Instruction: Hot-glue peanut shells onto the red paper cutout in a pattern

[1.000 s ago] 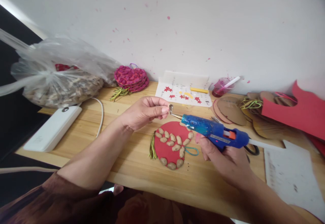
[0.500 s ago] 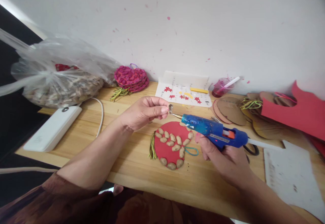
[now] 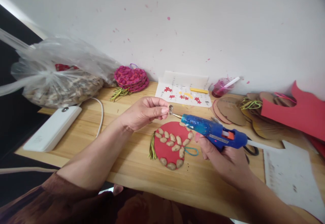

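My left hand [image 3: 147, 113] pinches a small brownish nut shell [image 3: 170, 109] between thumb and fingertips, raised above the table. In my right hand [image 3: 223, 159] is a blue glue gun [image 3: 213, 130], gripped by its handle, with a white glue stick out of its back end. Its metal nozzle meets the nut shell or nearly does; whether glue is flowing I cannot tell. Below both hands lies a red disc [image 3: 165, 151] decorated with several tan shells. A green and yellow tassel [image 3: 152, 146] hangs off its left edge, and a teal cord loop [image 3: 191, 151] off its right.
Left stand a plastic bag of shells [image 3: 68, 85] and a white power bank [image 3: 52, 129] with a cable. Toward the wall are pink shell-covered discs [image 3: 130, 78], a paper sheet [image 3: 162, 97] and a cup of dark red paint [image 3: 220, 87]. Cardboard discs [image 3: 230, 110] and red card [image 3: 284, 112] lie right.
Both hands have barely moved. The nozzle sits slightly closer to the nut shell, and the orange part in the glue gun's window has shifted a little.
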{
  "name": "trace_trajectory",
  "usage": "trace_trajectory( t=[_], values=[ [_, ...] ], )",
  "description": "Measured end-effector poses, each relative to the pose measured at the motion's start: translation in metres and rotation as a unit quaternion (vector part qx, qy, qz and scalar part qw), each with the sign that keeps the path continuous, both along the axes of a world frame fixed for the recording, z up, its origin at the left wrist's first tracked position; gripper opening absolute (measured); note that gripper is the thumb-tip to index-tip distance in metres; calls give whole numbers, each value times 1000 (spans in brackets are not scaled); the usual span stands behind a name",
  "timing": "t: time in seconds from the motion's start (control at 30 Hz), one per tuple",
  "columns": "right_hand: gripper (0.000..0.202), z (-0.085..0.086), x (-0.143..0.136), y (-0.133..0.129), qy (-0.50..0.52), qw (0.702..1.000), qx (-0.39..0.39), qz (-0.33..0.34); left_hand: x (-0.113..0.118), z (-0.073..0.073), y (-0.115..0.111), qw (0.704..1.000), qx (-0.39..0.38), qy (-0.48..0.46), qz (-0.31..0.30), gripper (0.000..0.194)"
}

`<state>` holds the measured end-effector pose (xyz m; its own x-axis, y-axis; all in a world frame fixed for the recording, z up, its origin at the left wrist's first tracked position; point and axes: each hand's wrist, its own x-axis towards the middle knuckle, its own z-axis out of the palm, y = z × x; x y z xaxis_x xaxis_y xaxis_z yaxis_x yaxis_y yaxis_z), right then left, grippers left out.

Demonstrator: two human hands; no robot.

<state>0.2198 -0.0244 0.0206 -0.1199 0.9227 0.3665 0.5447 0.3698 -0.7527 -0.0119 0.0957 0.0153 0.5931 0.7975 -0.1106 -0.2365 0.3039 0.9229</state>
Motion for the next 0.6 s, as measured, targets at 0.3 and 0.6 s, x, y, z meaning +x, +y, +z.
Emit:
trace_trajectory(
  t=[0.3,0.6],
  values=[
    [27,-5,1,6,40,998,-41,-36,-3,0,3,999,12,27,25,37],
    [46,-26,3,23,300,916,-255,-79,4,-9,-4,907,303,294,9,16]
  ],
)
